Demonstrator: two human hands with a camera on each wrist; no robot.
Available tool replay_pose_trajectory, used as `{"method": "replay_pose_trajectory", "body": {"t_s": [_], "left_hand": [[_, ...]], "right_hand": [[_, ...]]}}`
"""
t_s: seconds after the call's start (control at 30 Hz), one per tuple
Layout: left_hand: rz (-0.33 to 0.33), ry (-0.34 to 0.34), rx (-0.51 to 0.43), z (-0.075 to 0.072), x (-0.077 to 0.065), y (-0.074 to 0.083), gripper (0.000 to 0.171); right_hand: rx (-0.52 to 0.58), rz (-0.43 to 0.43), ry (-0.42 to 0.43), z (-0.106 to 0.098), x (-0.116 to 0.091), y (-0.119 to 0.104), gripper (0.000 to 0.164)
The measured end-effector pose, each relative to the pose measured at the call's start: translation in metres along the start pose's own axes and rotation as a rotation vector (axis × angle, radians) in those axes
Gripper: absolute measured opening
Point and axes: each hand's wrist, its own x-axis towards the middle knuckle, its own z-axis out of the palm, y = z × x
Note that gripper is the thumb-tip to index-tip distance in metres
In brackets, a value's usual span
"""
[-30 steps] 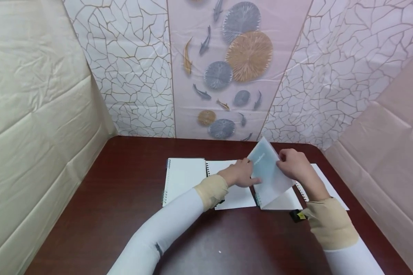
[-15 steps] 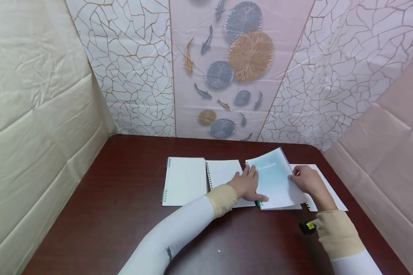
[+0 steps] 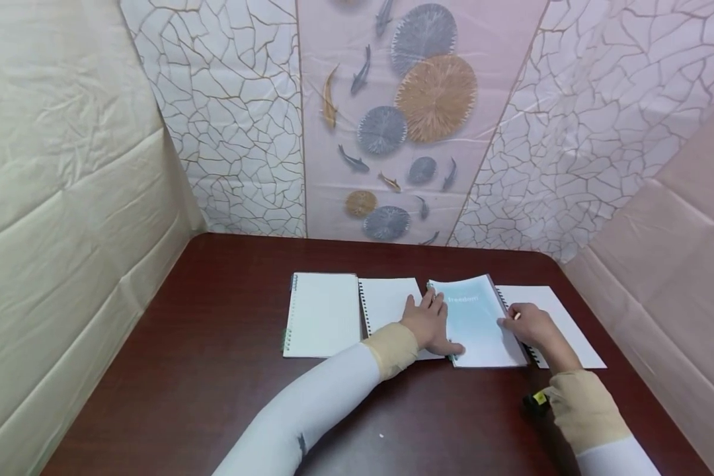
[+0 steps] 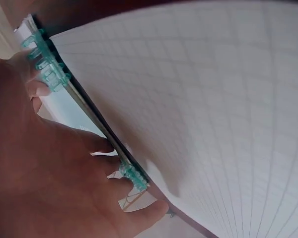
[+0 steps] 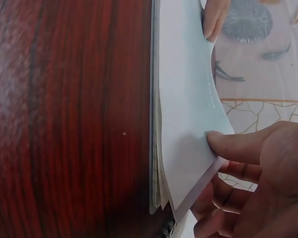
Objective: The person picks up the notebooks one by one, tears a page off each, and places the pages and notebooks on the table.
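A light-blue notebook (image 3: 477,330) with "freedom" on its front lies on the table between both hands. My left hand (image 3: 427,325) rests along its left edge, fingers spread. In the left wrist view, green binding rings (image 4: 52,74) show beside those fingers. My right hand (image 3: 534,326) pinches the right edge of the notebook's front cover (image 5: 188,124), thumb on top and the other fingers beneath. That edge is bowed up off the pages in the right wrist view. Just left of it lies an open notebook with a grid page (image 4: 203,89), partly behind my left hand.
A green-ringed notebook (image 3: 323,316) lies open at the left of the row. At the right end lies a white page with black rings (image 3: 562,327). A small black object with a yellow patch (image 3: 535,401) is by the right wrist. Cloth walls surround the dark red table (image 3: 226,297).
The blue cover, raised and tilted a second ago, has come down over the notebook's pages. My right hand has moved down and right with its edge; my left has shifted slightly right and down.
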Motion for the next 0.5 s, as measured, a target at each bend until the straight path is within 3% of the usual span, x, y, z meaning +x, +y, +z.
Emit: {"method": "replay_pose_trajectory", "body": {"t_s": [0.3, 0.5], "left_hand": [[-0.007, 0.004, 0.09, -0.001, 0.0, 0.007, 0.097], [0.026, 0.031, 0.128, 0.002, 0.014, 0.006, 0.105]], "right_hand": [[-0.02, 0.051, -0.041, -0.003, -0.001, 0.002, 0.031], [-0.076, 0.069, -0.043, -0.014, 0.006, 0.001, 0.037]]}}
